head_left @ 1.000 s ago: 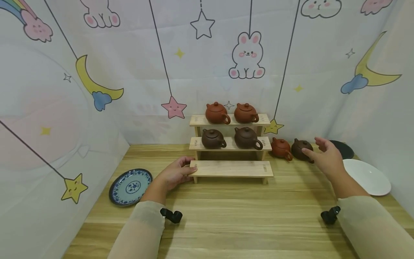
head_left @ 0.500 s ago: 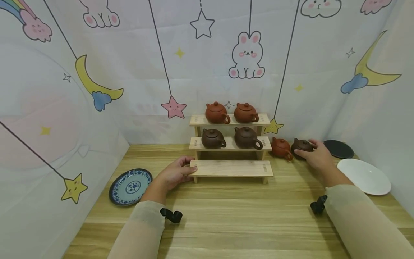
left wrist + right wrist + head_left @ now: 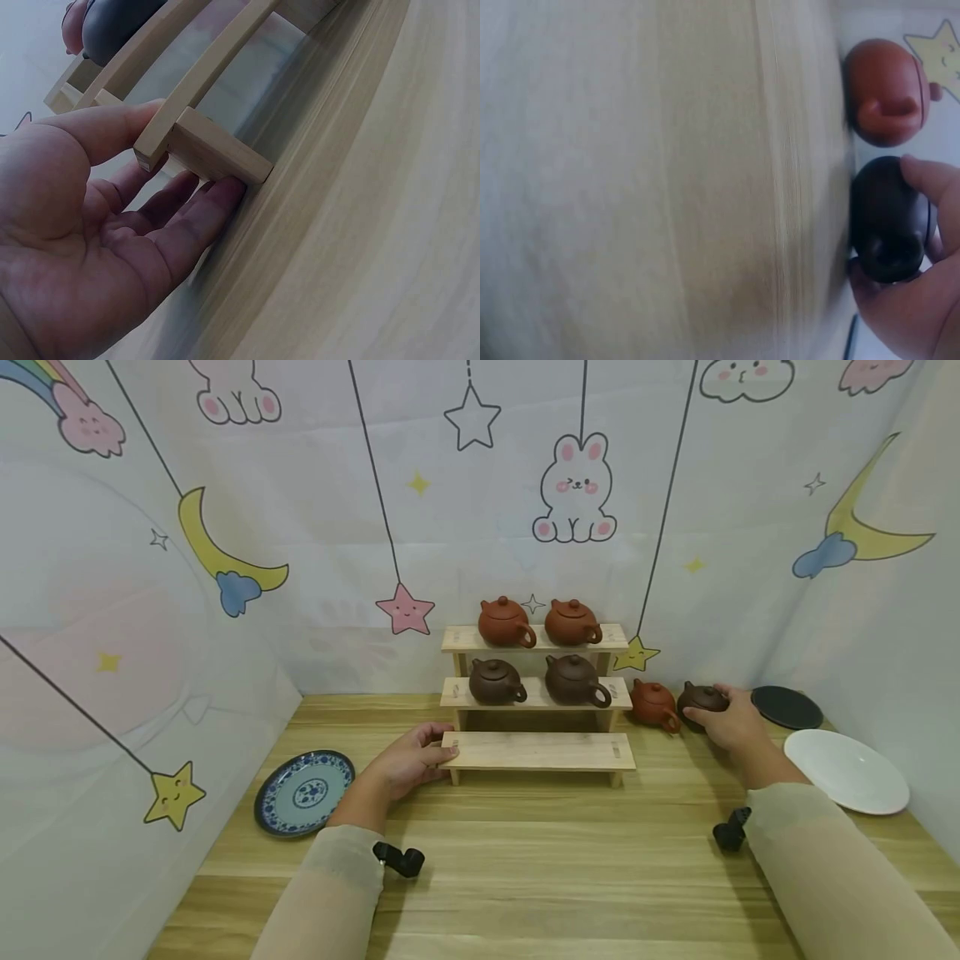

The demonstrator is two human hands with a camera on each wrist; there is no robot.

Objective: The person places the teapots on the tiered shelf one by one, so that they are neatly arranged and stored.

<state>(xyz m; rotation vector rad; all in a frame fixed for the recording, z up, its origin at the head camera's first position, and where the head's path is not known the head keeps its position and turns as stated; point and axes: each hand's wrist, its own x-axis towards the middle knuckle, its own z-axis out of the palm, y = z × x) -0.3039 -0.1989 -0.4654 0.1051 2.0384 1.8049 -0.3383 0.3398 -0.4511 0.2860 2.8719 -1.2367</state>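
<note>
At the left end of the three-tier wooden stand, my left hand grips the lowest tier. The left wrist view shows its thumb over the board and the fingers curled by the leg. My right hand holds a dark brown teapot that sits on the table at the stand's right. Thumb and fingers lie on either side of this teapot, near its handle, in the right wrist view. A reddish clay teapot stands between it and the stand.
Two reddish teapots sit on the top tier and two dark ones on the middle tier. A blue-patterned plate lies at left. A black round plate and a white plate lie at right.
My right hand has moved left from beside the dark brown teapot and taken hold of it. The left hand has stayed on the stand.
</note>
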